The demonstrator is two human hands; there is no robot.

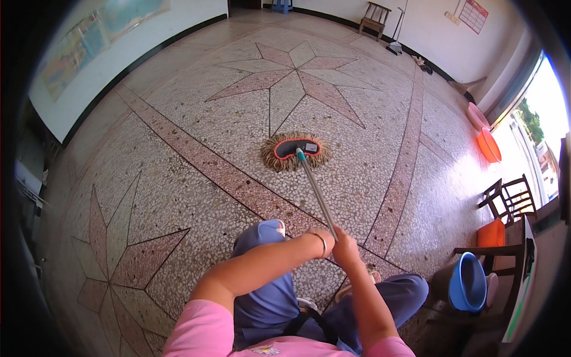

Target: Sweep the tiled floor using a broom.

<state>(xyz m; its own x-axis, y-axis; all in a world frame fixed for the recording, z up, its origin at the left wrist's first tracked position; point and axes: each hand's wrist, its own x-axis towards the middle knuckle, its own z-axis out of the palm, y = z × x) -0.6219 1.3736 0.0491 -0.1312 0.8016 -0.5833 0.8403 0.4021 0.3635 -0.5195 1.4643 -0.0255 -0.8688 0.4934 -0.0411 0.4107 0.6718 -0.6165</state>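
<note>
A mop (318, 191) with a long metal pole slants away from me toward the middle of the room. Its wide tan string head (270, 156) rests on the speckled stone floor (196, 107), and a dark pad edged in orange tops the strings. A teal joint links pad and pole. Both hands grip the near part of the pole: my left hand (321, 237), with a bangle at the wrist, and my right hand (345, 244) close beside it. Fingers of both are wrapped round the pole.
On the right stand a wooden chair (513, 199), an orange bucket (491, 233), a blue basin (468, 282) and a bright doorway. Farther along that side lean orange (489, 146) and pink basins (477, 116). A small chair (374, 21) and a dustpan (394, 47) sit by the far wall.
</note>
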